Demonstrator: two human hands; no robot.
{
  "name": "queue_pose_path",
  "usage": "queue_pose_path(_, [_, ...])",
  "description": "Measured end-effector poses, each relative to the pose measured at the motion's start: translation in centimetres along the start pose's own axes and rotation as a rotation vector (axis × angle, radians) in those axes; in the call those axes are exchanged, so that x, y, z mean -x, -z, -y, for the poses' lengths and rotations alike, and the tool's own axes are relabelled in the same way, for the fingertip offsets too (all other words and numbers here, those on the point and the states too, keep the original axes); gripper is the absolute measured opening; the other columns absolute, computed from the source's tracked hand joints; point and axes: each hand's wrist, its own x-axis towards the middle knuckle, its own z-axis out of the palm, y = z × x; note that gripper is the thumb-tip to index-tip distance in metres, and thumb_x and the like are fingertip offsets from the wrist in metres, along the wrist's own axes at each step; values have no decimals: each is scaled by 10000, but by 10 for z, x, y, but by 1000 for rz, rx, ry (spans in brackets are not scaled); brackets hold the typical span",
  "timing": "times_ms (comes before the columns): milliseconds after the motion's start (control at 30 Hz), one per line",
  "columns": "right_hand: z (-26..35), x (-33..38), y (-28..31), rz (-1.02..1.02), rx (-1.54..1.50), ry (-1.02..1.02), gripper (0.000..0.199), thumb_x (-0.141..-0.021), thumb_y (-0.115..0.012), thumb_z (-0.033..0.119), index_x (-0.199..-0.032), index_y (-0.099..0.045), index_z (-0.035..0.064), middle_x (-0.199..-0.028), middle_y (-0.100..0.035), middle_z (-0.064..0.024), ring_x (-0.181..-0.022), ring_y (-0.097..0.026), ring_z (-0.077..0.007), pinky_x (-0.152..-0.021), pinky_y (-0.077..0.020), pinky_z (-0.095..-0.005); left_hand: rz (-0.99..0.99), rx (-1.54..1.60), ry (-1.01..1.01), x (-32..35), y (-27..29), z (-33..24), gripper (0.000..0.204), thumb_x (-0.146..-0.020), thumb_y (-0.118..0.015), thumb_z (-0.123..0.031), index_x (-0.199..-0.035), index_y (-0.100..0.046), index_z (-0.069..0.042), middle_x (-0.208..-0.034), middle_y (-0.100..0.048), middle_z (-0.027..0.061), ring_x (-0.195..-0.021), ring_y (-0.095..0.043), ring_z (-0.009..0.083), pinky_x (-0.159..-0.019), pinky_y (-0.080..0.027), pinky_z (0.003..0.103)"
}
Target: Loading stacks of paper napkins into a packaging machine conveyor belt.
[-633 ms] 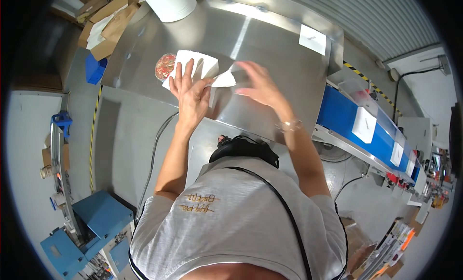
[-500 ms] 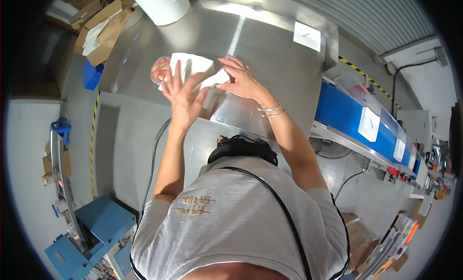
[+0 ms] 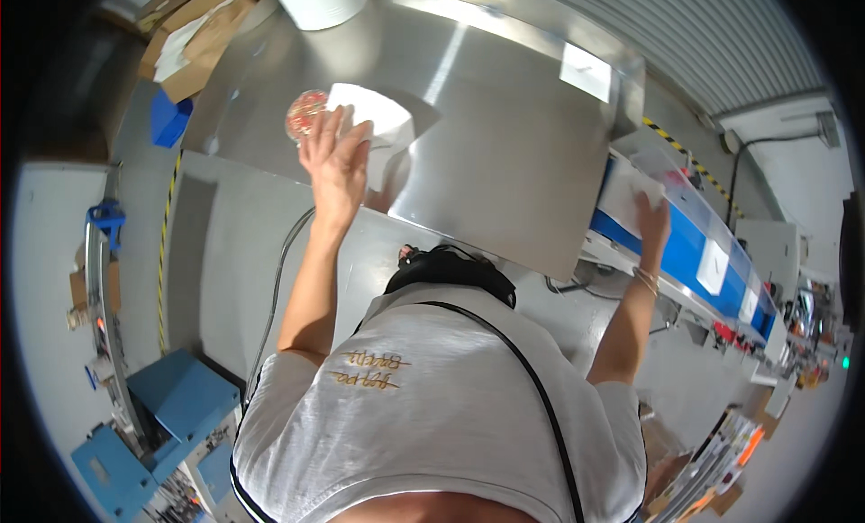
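Observation:
My left hand (image 3: 333, 158) lies flat with its fingers spread on a stack of white sheets (image 3: 383, 118) on the steel table (image 3: 505, 154). A round clear pack with reddish contents (image 3: 305, 115) sits just left of the fingertips. My right hand (image 3: 651, 218) is stretched far to the right, at the blue-sided conveyor (image 3: 685, 244). It grips a white packet (image 3: 633, 186) over the belt.
A big white roll (image 3: 320, 0) stands at the table's far edge, with open cardboard boxes (image 3: 194, 32) and a blue bin (image 3: 167, 118) to its left. A white sheet (image 3: 586, 71) lies far right on the table. Blue metal units (image 3: 180, 397) stand on the floor at lower left.
My right hand has left the white stack and swung right to the conveyor with a white packet. My left hand has stayed on the stack.

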Motion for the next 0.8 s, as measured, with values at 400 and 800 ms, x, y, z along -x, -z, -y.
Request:
queue_pose_path(400, [260,132,-97,656,-420,1115,558,-747,-765,223,-1262,-556,176,-1349,-474,-112,-1247,-416,-319,-1027,-380,-390,65,53,-70,-5,4,-11,269,-730,-694,-16,-950,-726,-168,-1441,-408,110,-1388,-239,371,-1099,-102,586])
queue_pose_path(800, [134,74,-119,489,-980,440,412,-917,-615,333,-1141,-562,-9,-1002,-625,-77,-883,-569,-141,-765,-466,-278,66,86,83,-11,6,15,332,-836,-692,-251,-1159,-664,-177,-1347,-510,114,-1264,-453,290,-1078,-275,435])
